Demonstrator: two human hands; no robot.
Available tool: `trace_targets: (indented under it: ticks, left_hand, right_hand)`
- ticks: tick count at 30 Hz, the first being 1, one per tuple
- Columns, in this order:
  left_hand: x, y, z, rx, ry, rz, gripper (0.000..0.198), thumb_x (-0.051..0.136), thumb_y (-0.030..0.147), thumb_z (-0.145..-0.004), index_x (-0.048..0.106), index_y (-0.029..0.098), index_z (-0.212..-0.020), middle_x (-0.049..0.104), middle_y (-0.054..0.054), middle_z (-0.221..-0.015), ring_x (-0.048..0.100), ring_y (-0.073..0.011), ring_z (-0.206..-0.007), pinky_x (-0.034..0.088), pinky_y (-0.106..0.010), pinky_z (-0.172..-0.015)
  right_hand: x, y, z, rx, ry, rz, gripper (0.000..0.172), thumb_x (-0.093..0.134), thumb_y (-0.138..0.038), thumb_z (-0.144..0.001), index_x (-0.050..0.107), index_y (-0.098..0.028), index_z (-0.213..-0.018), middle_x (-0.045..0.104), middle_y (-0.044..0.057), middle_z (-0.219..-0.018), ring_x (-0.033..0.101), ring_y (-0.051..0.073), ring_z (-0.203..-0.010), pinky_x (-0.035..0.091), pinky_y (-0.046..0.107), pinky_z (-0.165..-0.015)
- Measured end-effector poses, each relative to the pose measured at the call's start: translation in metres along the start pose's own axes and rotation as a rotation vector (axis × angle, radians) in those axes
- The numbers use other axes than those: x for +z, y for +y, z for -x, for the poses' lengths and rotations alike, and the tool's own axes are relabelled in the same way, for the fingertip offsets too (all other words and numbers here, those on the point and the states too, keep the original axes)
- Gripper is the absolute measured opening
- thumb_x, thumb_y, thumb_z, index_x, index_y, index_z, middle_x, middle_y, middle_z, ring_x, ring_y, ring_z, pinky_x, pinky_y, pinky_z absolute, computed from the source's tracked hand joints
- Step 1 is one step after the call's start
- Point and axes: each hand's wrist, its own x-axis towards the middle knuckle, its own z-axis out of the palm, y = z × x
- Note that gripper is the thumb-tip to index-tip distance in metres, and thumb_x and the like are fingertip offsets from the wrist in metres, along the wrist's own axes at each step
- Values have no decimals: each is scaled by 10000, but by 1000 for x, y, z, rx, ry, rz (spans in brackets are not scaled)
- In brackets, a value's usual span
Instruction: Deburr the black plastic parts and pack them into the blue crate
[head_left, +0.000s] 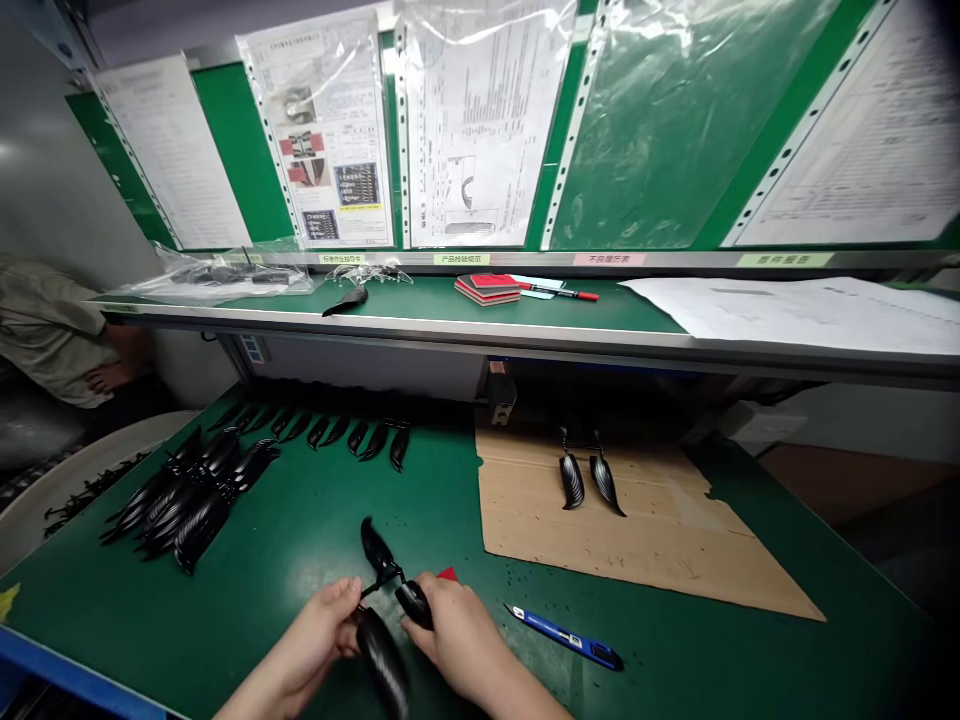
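Both your hands close: left hand (311,635) pinches a black stem (371,590); at its 2 o'clock, right hand (457,625) grips a ribbed piece (414,604).

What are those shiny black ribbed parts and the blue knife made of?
The black ribbed parts look like glossy moulded plastic, light catching their ridges; it's hard to be sure. The blue utility knife seems plastic-bodied, with a bright metal blade tip.

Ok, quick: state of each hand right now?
Left hand: closed, holding a black ribbed plastic part.
Right hand: closed, holding a second black plastic part.
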Motion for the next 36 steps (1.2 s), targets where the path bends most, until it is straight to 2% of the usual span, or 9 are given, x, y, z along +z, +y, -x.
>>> trace_targets:
  ticks: [4, 9, 14, 18, 20, 23, 29, 32, 36]
  left_hand:
    - [-34, 7, -9, 143, 174, -270, 457, 473, 644, -800, 434, 212, -656, 389, 44, -574, 370, -148, -552, 236, -262, -562]
    - [-57, 20, -1, 221, 313, -459, 416, 315, 596, -884, 359, 242, -670, 321, 40, -606, 304, -167, -551, 181, -283, -559]
    - [-47, 40, 24, 263, 145, -637, 376, 408, 529, -880, 368, 234, -650, 393, 24, -625, 323, -170, -568, 166, -296, -559]
    - [-22, 66, 45, 435, -77, -870, 306, 377, 375, -917, 360, 222, -652, 438, 21, -657, 344, -166, -608, 192, -298, -605]
    - [-15, 73, 49, 467, -198, -788, 308, 412, 353, -906, 365, 216, -634, 436, 25, -653, 339, -162, -622, 207, -293, -631]
    - [-13, 63, 40, 282, -336, -446, 316, 551, 421, -834, 444, 214, -620, 522, 15, -663, 407, -164, -653, 236, -277, -626]
    - [-6, 13, 6, 7, -76, -51, 448, 452, 633, -810, 471, 194, -726, 618, -16, -691, 336, -107, -486, 250, -261, -544]
    - [-3, 8, 7, -5, 54, 154, 449, 478, 642, -797, 458, 194, -773, 631, -20, -795, 447, -107, -539, 323, -258, -594]
    - [10, 8, 17, 36, 35, 433, 412, 558, 603, -773, 434, 217, -845, 650, -45, -956, 628, -154, -776, 408, -287, -802]
  right_hand:
    - [9, -17, -8, -83, -113, 68, 267, 669, -394, -702, 639, -188, -871, 693, 77, -800, 659, 269, -755, 444, 287, -613]
    - [12, -19, -6, -186, -156, 111, 440, 797, -423, -592, 643, -198, -938, 661, 83, -917, 606, 296, -896, 457, 371, -778]
    - [-14, -13, 6, -331, 142, 131, 538, 764, -394, -678, 518, -282, -1142, 542, 62, -1143, 480, 280, -1066, 360, 428, -938]
    - [-22, -10, 9, -482, 45, 228, 230, 603, -203, -758, 576, -247, -982, 618, 42, -980, 540, 234, -941, 361, 377, -867]
    - [-18, -8, 11, -574, -119, 139, 117, 604, -198, -718, 581, -240, -826, 640, -8, -837, 572, 179, -804, 377, 287, -739]
    - [-15, -2, 12, -612, -266, 3, 93, 604, -179, -668, 565, -239, -727, 668, -46, -782, 597, 138, -719, 362, 228, -648]
    - [-32, 18, -2, -78, -24, 176, 246, 532, -47, -620, 568, -206, -804, 685, 46, -764, 638, 228, -707, 394, 306, -702]
    - [-33, 15, 4, -28, 55, 25, 177, 487, -177, -797, 548, -242, -950, 679, 30, -876, 636, 191, -763, 433, 258, -660]
    - [-17, -6, 15, -81, 54, -225, 412, 505, -327, -847, 472, -277, -1255, 596, 57, -1251, 594, 215, -1088, 469, 283, -854]
